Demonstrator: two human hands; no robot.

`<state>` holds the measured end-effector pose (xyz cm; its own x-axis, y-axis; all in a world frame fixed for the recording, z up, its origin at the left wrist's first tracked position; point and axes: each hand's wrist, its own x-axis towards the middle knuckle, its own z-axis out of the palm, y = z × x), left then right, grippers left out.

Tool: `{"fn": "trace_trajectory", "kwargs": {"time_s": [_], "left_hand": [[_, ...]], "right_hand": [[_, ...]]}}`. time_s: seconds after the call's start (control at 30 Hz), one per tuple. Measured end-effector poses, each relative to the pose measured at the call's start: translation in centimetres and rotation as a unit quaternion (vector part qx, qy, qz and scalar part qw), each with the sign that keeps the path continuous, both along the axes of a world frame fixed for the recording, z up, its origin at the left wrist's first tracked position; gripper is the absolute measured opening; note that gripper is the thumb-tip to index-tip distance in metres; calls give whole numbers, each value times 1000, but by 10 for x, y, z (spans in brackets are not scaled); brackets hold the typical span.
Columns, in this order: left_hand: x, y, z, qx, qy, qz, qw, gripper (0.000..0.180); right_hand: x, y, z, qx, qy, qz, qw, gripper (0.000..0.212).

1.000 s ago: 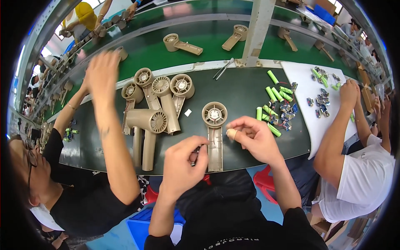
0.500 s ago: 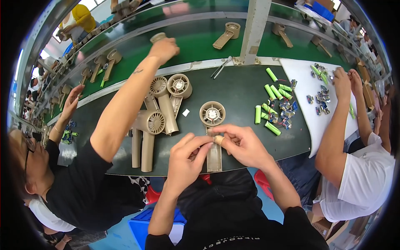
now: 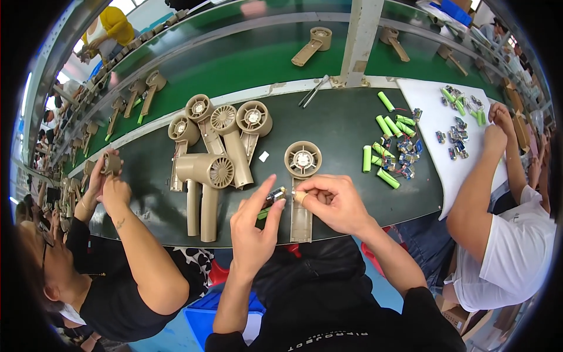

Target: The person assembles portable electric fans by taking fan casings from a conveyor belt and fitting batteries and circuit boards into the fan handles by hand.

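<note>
A beige handheld fan [image 3: 303, 159] lies on the dark bench in front of me, its round head pointing away and its open handle shell [image 3: 301, 229] toward me. Beside that handle, my left hand [image 3: 251, 237] holds a small circuit board [image 3: 276, 194] between thumb and fingers. A green battery cell [image 3: 263, 213] shows under those fingers. My right hand [image 3: 340, 205] is over the upper handle, thumb and forefinger pinched on a tiny pale piece that I cannot make out. A tan wrap covers one of its fingertips.
More beige fans [image 3: 221, 171] are heaped at left. Green batteries with wired boards [image 3: 384, 126] lie at right beside a white sheet [image 3: 425, 108]. Tweezers [image 3: 314, 92] rest near the post [image 3: 359, 44]. Beyond runs a green belt [image 3: 234, 64]. Co-workers sit on both sides.
My left hand has moved slightly away from the right, exposing the board and battery. The left co-worker's arm has drawn back from the belt with a fan part, uncovering more heaped fans.
</note>
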<state>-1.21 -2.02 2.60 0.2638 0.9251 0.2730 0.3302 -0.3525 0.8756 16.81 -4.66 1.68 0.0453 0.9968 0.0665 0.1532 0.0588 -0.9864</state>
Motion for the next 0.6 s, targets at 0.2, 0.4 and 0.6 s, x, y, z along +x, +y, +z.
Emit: {"fn": "trace_trajectory", "kwargs": {"time_s": [0.2,0.4,0.6], "left_hand": [[-1,0,-3,75,59,-18,995,28],[8,-1,-3,76,23,-21,997,31],[9,-1,-5,93,43,-23,995,34]], "right_hand": [[-6,1,-2,56,-17,-21,998,8],[-7,2,-5,80,-24,-37,996,10],[-5,2,-5,76,-29,-37,996,10]]}}
